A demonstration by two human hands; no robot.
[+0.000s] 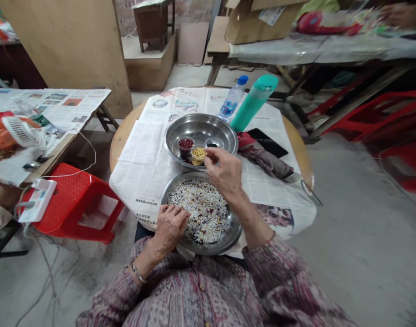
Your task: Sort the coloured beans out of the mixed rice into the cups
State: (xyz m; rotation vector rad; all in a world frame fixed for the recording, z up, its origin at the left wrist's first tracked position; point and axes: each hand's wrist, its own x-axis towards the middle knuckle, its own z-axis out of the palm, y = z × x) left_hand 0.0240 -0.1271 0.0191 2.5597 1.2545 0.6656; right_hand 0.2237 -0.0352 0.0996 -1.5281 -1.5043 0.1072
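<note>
Newspaper [133, 168] covers most of a round table [120, 143], its wooden rim showing at the left and right edges. Over the middle of the table, the right hand [225, 176] reaches forward, thumb and fingertips drawn close together at the rim of a clear cup of yellow beans [198, 161]; whether they are clamped on a bean, I cannot tell. Nearer the body, the left hand [171, 225] rests over the left rim of the near basin [234, 223], fingers loosely bent and side by side, tips at the grain; I cannot tell if anything is held.

That metal basin sits at the table's near edge and carries a spread of mixed grain [201, 209], mostly white with red, yellow and dark bits. Just beyond it, the far basin [198, 123] holds the yellow cup between a cup of red beans [185, 152] on the left and a cup with dark contents [215, 141] on the right.

Toward the table's far edge stand a clear bottle [232, 101] with a blue cap and a teal bottle [254, 103]. Right of the far basin lie a grey and red bundle [264, 156] and a dark flat device [268, 143]. Off the table's left edge, a red stool [66, 200] bears a white power strip [38, 200].
</note>
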